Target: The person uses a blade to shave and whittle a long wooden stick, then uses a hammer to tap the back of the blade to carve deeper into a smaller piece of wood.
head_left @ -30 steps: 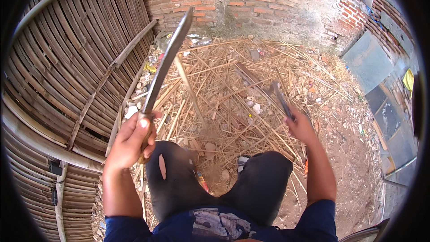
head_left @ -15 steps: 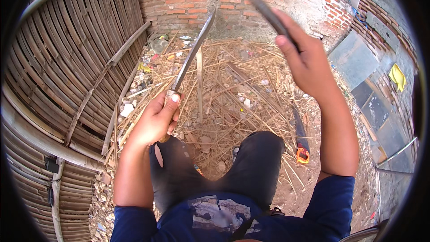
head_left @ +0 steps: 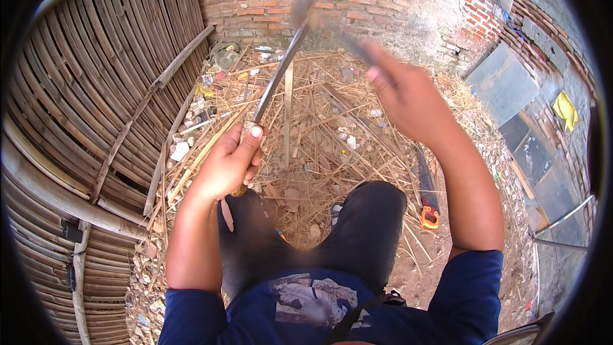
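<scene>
My left hand (head_left: 236,161) is closed around the handle of a machete (head_left: 279,75), whose long blade points away and slightly right toward the brick wall. My right hand (head_left: 408,99) grips a hammer (head_left: 355,46), blurred by motion. The hammer's head is at the machete's tip; whether they touch I cannot tell. Beneath the blade, a pale narrow strip of bamboo or wood (head_left: 288,112) runs away from me; the blade crosses its far end in view, and I cannot make out whether it is cut into it.
A handsaw (head_left: 428,195) with an orange handle lies on the ground to the right of my knees. Split sticks and straw (head_left: 345,115) litter the ground ahead. A bamboo fence (head_left: 108,96) borders the left, a brick wall (head_left: 268,0) the far side. Grey panels (head_left: 504,83) lean at right.
The hammer has swung down and left from its raised position to the machete's tip, my right hand moving with it. My left hand and the machete have shifted slightly.
</scene>
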Demonstrator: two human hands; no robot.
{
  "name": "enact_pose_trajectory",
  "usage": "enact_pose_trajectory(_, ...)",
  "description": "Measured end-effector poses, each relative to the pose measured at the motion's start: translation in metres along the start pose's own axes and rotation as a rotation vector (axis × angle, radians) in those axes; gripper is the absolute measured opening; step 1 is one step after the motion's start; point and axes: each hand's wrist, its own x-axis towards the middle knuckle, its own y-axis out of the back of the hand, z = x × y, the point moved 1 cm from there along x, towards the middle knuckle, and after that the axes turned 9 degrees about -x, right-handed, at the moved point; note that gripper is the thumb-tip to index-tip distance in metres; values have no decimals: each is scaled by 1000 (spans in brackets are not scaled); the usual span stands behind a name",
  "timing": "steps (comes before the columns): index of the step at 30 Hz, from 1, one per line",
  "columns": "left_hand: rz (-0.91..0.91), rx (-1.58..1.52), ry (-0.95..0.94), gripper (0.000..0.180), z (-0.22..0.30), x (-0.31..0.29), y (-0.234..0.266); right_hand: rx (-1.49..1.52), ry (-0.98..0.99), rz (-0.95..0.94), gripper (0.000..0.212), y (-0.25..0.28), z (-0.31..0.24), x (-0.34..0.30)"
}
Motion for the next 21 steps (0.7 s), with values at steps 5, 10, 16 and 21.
enact_pose_trajectory(5, 13, 24, 35, 43, -2, 1, -2, 86, -52, -114, 47, 10, -12, 2)
enact_pose_trajectory(10, 8, 17, 22, 44, -3, -3, -4, 243, 10, 263, 47, 16, -16, 1)
enact_pose_trajectory(16, -21, 32, 25, 47, -4, 0, -5, 133, -114, -127, 46, -19, -1, -18)
enact_pose_trajectory(21, -40, 28, 24, 48, -10, 2, -8, 216, -116, -16, 47, -9, -5, -16)
